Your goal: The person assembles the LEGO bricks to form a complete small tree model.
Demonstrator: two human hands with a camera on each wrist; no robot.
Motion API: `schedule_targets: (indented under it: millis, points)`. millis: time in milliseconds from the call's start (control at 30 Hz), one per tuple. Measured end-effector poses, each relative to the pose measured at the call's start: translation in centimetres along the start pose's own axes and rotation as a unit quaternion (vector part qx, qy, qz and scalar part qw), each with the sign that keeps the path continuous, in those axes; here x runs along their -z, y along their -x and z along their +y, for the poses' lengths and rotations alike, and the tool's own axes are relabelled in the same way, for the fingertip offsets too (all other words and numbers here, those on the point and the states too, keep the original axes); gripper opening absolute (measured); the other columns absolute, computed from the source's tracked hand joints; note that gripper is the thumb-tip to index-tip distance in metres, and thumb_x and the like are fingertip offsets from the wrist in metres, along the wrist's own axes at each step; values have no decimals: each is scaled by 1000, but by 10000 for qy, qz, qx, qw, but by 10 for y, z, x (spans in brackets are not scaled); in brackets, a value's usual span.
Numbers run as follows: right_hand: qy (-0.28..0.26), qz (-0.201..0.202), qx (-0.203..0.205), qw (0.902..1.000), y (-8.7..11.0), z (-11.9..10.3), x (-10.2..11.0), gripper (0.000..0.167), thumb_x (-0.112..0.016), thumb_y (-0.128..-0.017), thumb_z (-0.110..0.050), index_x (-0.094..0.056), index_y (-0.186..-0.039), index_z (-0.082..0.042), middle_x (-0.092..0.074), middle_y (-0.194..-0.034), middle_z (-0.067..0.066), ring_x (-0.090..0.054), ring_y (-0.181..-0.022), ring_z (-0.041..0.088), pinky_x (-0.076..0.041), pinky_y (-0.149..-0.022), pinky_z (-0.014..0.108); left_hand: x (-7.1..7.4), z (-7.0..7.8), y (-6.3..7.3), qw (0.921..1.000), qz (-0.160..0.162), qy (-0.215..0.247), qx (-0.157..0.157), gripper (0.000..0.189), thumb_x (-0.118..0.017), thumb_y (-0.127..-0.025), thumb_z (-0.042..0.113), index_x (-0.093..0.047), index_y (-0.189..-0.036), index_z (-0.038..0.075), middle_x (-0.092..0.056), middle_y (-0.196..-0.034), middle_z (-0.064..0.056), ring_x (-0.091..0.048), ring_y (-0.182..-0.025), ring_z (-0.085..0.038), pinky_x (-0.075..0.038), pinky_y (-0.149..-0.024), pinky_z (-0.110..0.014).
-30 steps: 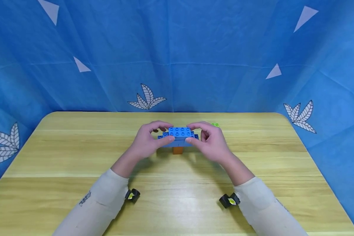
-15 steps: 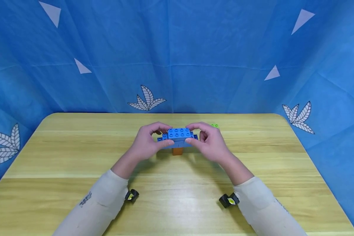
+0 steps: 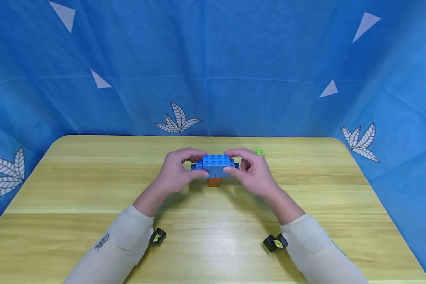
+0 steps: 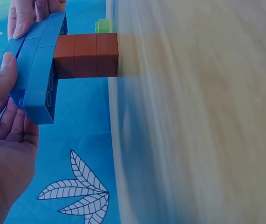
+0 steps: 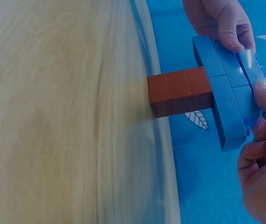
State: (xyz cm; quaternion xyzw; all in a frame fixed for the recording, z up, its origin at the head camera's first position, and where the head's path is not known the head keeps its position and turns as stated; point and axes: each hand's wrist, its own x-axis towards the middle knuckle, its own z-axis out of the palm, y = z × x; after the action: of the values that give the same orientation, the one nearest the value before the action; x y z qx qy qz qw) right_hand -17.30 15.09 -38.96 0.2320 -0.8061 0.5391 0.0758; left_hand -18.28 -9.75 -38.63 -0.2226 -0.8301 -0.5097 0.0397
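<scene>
A long blue toy building brick (image 3: 215, 161) tops a stepped structure of blue bricks (image 3: 214, 172). My left hand (image 3: 175, 171) pinches its left end between thumb and fingers. At the other end, my right hand (image 3: 253, 171) pinches it the same way. A thin dark gap shows under this top brick (image 5: 252, 70) in the right wrist view. Below, two blue layers widen downward and rest on a column of three reddish-brown bricks (image 4: 86, 56), which stands upright on the table. In the head view my hands hide parts of the lower blue layers.
A light green brick (image 3: 259, 152) sits behind my right hand, partly hidden. The wooden table (image 3: 213, 244) has its far edge just behind the structure. Beyond it hangs a blue cloth (image 3: 213, 59) with leaf and triangle prints. A black strap device (image 3: 275, 242) is on each forearm.
The head view has shifted very slightly. Both hands keep their hold on the top blue brick, and the structure stands in nearly the same place.
</scene>
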Motion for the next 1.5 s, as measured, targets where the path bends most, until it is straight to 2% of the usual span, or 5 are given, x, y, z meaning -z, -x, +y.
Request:
schedule_targets:
  millis: [367,600,800,1100,1500]
  points:
    - [-53,12,-27,10000,2,3,-3,33,-80,-87,-11,-72,-118,-13,-51,-77,6,-36,-47,20,-29,-41,29,-1,-3,3,9993,-18,276,-241,36,-83,-85,19,-73,-118,8,-70,-110,4,-62,-99,-16,-51,-88,-47]
    - [194,-23,99,9998,0,5,-1,32,-80,-87,-13,-71,-118,-14,-64,-99,-3,-37,-47,19,-30,-41,30,-6,-5,1,9975,107,467,-526,33,-84,-83,14,-74,-113,5,-71,-107,-1,-62,-96,-18,-52,-86,-48]
    - [448,-158,134,9988,-2,6,1,29,-80,-87,-16,-71,-115,-17,-65,-102,-6,-38,-48,17,-32,-42,30,-10,-8,0,9972,140,558,-485,33,-84,-82,13,-74,-112,4,-71,-105,-4,-62,-95,-21,-51,-86,-50]
    - [255,-137,6,9996,-5,0,-1,29,-81,-86,-16,-70,-113,-17,-49,-74,2,-35,-47,19,-29,-42,30,-4,-5,-3,9982,153,372,-452,32,-84,-83,13,-74,-113,5,-71,-106,-2,-60,-96,-18,-52,-86,-44]
    - [15,73,-190,9998,2,4,-1,39,-83,-84,-15,-71,-121,-9,-63,-96,0,-35,-48,22,-29,-42,30,-5,-8,0,9985,-131,524,123,38,-84,-84,20,-70,-116,6,-68,-110,-3,-57,-101,-23,-46,-92,-46]
